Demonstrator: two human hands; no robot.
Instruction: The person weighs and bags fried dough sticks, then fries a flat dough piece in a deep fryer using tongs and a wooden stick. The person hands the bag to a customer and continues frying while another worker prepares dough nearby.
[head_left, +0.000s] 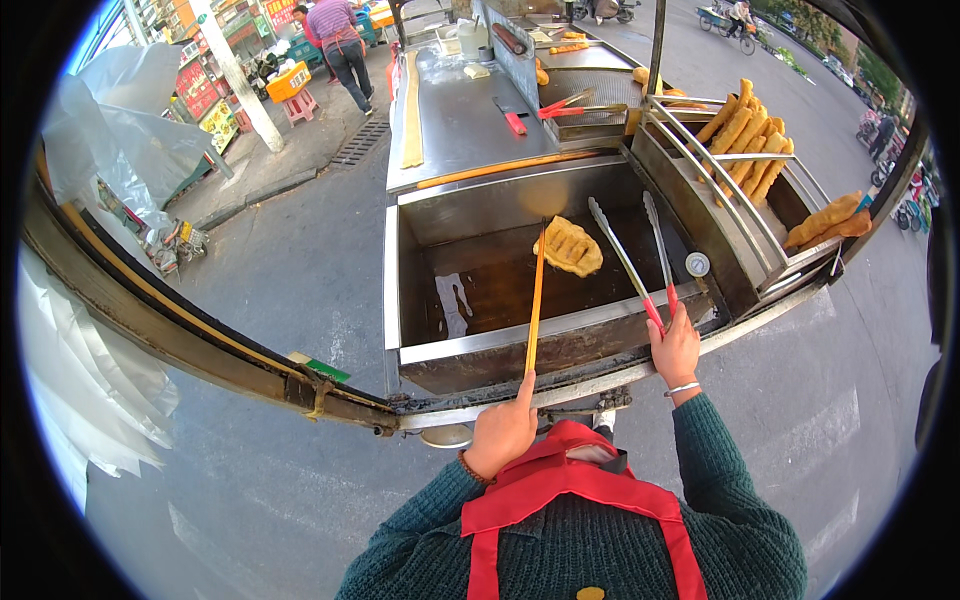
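Note:
My left hand (504, 429) grips a long wooden chopstick (536, 300), index finger stretched along it. Its far end meets the left edge of a flat, golden fried dough piece (573, 247) with several slits. That piece lies in the dark oil of a rectangular steel fryer (517, 324). In my right hand (675, 346) are metal tongs (624, 251) with red handles. Their two arms stand wide apart over the oil, to the right of the dough, with nothing between them.
A dial thermometer (697, 264) sits at the fryer's right side. Fried dough sticks (746, 142) stand in a metal rack (686, 154). Beyond the fryer, a steel worktop (465, 127) bears a long dough strip (412, 109) and a red-handled blade (511, 116). More red-handled tongs (581, 110) lie behind.

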